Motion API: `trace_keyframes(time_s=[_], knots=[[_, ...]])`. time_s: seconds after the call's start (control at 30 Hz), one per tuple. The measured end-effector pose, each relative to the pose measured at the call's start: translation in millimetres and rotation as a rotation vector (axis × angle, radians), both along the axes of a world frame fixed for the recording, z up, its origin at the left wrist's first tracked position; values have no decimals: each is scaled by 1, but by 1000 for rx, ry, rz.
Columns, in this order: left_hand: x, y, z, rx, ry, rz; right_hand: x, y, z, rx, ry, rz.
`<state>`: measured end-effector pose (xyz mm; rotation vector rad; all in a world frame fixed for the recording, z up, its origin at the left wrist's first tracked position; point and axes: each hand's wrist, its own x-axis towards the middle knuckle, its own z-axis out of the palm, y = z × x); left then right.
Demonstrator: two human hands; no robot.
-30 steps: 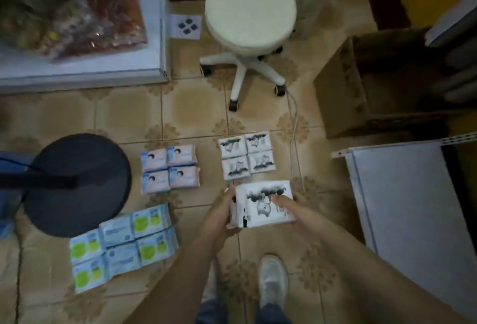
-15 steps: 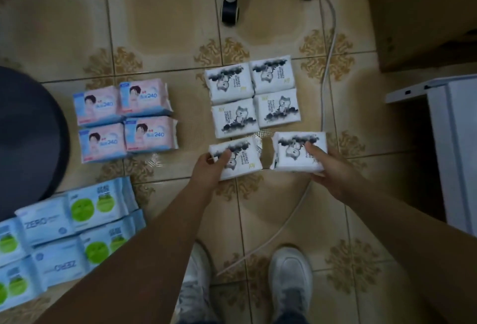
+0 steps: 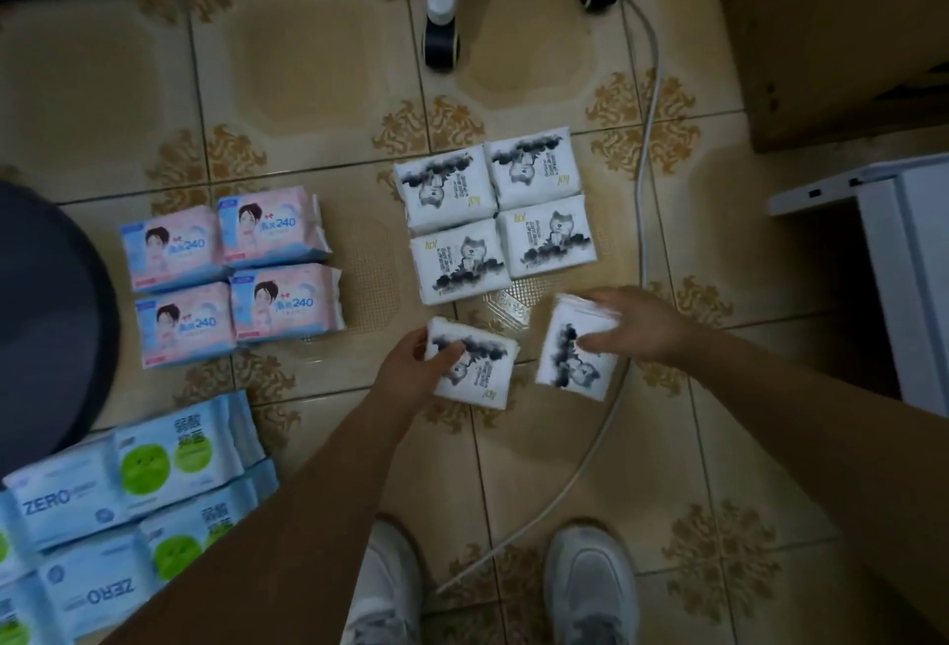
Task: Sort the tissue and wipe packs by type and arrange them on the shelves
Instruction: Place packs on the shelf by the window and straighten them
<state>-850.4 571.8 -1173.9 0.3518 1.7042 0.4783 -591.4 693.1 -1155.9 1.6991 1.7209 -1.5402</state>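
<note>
Packs lie sorted in groups on the tiled floor. Several white packs with an ink cat print [image 3: 495,213] form a square block in the middle. My left hand [image 3: 411,369] grips another white cat pack [image 3: 477,369] just below that block. My right hand [image 3: 634,323] holds a second white cat pack [image 3: 575,362] to the right of it, tilted, low over the floor. Several pink packs marked 240 [image 3: 231,272] sit to the left. Light blue ZERO packs with green circles [image 3: 128,511] lie at the lower left.
A white stool's wheeled legs [image 3: 441,23] stand at the top centre. A cardboard box [image 3: 832,28] sits at the upper right, a white shelf unit [image 3: 904,254] at the right edge. A dark round base [image 3: 46,326] is at the left. A white cable [image 3: 642,213] runs past the packs. My shoes [image 3: 590,588] are below.
The view has dropped closer to the floor. Both hands have lowered their white cat packs and drawn slightly apart; the right pack has turned on end and tilted.
</note>
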Motion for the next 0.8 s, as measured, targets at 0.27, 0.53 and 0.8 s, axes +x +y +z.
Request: trace_keyframes(time_s=[0.27,0.53,0.8], knots=[[41,17,3,-395,405,170,-33,-44,-19,134,-356,-401],[91,15,1,-510,420,-21,-38,-75,-21,298,-477,-48],[44,-22,3,54,826,-776,3,-40,-16,503,-323,357]])
